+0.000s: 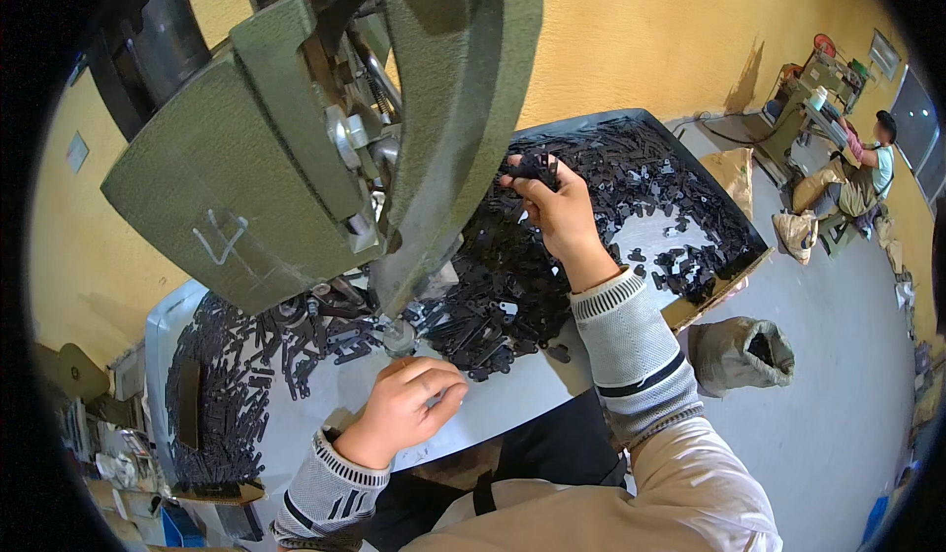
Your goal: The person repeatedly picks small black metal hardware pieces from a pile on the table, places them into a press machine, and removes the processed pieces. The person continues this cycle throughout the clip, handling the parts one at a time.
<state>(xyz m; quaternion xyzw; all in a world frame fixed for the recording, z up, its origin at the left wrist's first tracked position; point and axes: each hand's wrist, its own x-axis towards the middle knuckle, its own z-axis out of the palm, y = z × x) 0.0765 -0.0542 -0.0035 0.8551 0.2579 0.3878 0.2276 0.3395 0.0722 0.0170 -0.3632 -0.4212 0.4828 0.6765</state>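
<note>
My right hand is raised over the big heap of small flat black parts, its fingers closed around a bunch of black parts. My left hand is in front of the machine's lower end, fingers curled in with the thumb close to the forefinger; whatever may be inside is hidden. Just beyond it, several parts lie around the small work point under the green machine head. A grey tray-like table carries the parts. Long narrow black pieces are spread over its left side.
The green machine body fills the upper left, close above my hands. A raised rim edges the table. An open-topped sack stands on the floor at right. Farther off, a person sits at another machine beside several sacks.
</note>
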